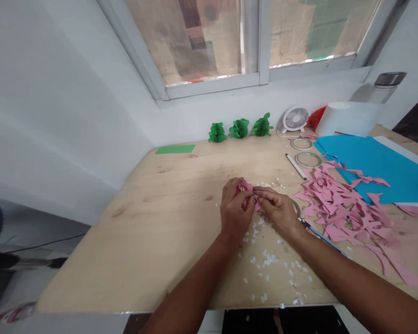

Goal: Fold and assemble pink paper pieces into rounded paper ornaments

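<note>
The left hand (234, 211) and right hand (277, 209) pinch a small crumpled pink paper piece (245, 191) between their fingertips just above the pale wooden counter (167, 208), seemingly to keep its folds gathered, beside loose pink paper scraps (337, 206).

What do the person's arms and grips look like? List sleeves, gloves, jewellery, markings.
Left grip and right grip are bare hands: no gloves, no rings or markings visible. The left forearm and right forearm are bare to the picture's edge; no sleeve, watch or bracelet shows.
</note>
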### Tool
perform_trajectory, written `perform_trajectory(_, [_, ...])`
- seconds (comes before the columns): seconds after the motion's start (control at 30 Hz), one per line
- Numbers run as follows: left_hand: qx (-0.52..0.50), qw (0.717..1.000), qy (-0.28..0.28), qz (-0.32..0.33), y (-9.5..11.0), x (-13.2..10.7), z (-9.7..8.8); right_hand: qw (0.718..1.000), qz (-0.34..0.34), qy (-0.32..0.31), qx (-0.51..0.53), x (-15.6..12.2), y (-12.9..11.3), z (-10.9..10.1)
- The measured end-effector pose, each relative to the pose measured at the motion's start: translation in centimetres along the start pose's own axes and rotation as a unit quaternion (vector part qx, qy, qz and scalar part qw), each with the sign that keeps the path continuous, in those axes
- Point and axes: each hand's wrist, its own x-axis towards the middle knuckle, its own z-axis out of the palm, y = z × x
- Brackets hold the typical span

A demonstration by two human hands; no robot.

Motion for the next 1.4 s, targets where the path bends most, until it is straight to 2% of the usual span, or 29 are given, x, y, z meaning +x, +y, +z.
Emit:
perform_trajectory(0.53, [0.002,1.000,0.011,0.024,0.6,0.2,-0.1,0.998,-0.049,0.006,-0.029,-0.3,-0.3,0.2])
perform_trajectory(1.1, [0.003,1.000,0.010,0.017,0.6,0.2,0.0,0.999,-0.023,0.034,-0.010,-0.2,-0.2,0.3])
perform_trajectory(1.4, [-0.006,1.000,0.006,0.018,0.6,0.1,-0.2,0.999,0.011,0.034,0.014,-0.2,-1.2,0.2])
